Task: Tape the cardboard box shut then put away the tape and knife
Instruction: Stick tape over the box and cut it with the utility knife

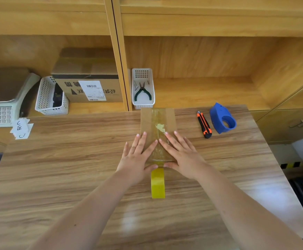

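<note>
On the table (57, 159), left hand (138, 156) and right hand (179, 156) lie flat, grip open, pressing tape onto the cardboard box (158, 121); the yellow tape roll (158, 184) stands just below, apparently still attached. Right of the box lie the knife (204, 124) and blue dispenser (222, 118), untouched. Risk: uneven pressing could wrinkle the strip, or the uncut roll could tug it loose.

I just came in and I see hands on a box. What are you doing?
A person is taping a small cardboard box shut on the wooden table. The left hand and the right hand lie flat on the box top, pressing down clear tape along its middle. The yellow tape roll sits at the box's near end, between the wrists. The orange knife and a blue dispenser lie untouched to the right.
</note>
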### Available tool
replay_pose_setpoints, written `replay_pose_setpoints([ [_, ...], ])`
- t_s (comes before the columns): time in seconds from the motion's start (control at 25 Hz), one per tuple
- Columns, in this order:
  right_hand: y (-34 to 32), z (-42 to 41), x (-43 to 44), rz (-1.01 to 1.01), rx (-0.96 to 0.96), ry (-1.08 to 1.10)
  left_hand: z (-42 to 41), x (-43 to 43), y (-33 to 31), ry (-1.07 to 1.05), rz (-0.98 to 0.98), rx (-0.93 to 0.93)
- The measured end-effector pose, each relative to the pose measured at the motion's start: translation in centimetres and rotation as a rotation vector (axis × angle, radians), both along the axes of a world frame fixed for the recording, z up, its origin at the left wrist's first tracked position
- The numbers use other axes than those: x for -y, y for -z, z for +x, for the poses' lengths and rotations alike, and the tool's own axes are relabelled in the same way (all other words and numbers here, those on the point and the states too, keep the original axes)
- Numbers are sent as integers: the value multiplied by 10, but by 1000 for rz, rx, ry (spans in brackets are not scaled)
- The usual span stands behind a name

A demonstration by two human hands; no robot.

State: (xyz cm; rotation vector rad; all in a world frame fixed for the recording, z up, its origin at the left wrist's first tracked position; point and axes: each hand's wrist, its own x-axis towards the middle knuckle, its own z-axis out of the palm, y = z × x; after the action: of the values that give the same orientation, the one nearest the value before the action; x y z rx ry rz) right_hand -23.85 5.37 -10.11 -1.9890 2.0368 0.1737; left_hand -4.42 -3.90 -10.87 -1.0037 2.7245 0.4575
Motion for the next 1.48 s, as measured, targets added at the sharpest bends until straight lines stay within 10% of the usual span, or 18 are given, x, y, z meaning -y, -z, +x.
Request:
replay_pose_setpoints([
  [0.28,-4,-31,-2,-48,126,142,-41,5,2,2,19,-39],
  [0.44,12,-70,-4,-463,492,668,-63,5,5,2,-8,-30],
  [0.6,61,-130,6,-235,563,1071,-76,8,9,-15,-37,-69],
  [0.96,112,-176,25,124,415,917,-78,7,16,-50,-23,-210],
  [1.16,111,-166,27,-102,193,910,-78,4,16,-76,1,-298],
  [1.48,118,-165,49,-103,238,1175,-62,-22,39,-615,585,-737],
])
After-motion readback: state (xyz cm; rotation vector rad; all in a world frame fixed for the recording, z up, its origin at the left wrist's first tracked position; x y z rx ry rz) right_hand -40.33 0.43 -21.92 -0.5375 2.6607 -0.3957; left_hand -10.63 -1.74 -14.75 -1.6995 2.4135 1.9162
